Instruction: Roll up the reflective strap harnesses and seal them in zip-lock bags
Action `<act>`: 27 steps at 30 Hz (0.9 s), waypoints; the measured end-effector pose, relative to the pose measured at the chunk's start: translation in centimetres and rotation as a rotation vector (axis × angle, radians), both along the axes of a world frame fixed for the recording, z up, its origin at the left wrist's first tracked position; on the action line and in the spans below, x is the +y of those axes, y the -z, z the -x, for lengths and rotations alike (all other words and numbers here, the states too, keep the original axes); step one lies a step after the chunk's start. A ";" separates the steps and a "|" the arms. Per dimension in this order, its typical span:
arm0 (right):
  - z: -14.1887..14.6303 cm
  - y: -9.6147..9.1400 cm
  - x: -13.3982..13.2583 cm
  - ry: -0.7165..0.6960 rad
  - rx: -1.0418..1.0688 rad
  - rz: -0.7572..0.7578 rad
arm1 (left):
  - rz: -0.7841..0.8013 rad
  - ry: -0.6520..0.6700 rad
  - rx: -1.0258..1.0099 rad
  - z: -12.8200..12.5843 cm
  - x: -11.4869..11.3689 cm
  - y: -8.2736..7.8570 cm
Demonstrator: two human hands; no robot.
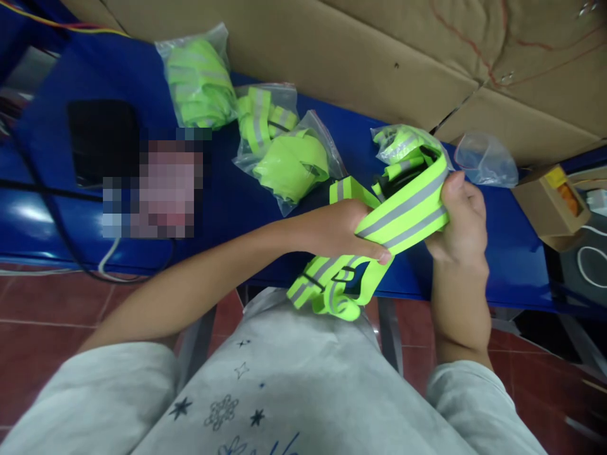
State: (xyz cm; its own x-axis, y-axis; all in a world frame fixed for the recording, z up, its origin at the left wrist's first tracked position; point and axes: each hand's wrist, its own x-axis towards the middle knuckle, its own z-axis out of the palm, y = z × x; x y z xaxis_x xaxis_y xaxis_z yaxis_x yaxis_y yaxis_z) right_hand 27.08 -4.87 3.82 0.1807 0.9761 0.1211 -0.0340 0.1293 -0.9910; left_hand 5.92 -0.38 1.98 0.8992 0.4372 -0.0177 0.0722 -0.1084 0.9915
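A neon-green reflective strap vest (403, 208) with grey stripes is stretched between both hands above the blue table's front edge. My left hand (339, 229) is closed on its lower part, thumb on top. My right hand (459, 218) grips the upper end, fingers wrapped round the band. The rest of the vest hangs down in loops (332, 287) with black buckles over my lap. Just behind the held strap lies a bagged vest (401, 151), partly hidden by it.
On the blue table (123, 82) lie three clear bags of folded green vests (202, 79) (263, 114) (291, 164) and an empty bag (486, 158). Cardboard (379, 50) stands behind. A small open box (552, 202) and cables sit at right; a black device (102, 139) at left.
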 end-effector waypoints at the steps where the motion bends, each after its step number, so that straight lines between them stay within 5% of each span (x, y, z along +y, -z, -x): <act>1: -0.2 0.0 0.1 0.003 0.032 0.041 | 0.014 0.015 0.004 -0.1 0.1 0.4; 8: -1.0 0.6 0.9 -0.207 0.046 0.394 | -0.107 -0.001 -0.137 -0.5 0.3 2.4; 16: 0.1 1.5 0.6 -0.276 -0.486 0.111 | -0.092 -0.016 -0.161 -0.1 0.5 1.8; 22: -0.6 0.7 0.3 -0.575 -0.681 0.039 | -0.140 -0.022 -0.122 -0.2 0.9 2.3; 27: 0.3 0.8 -0.1 -0.446 -0.889 -0.015 | -0.104 -0.054 -0.050 -0.4 1.1 2.4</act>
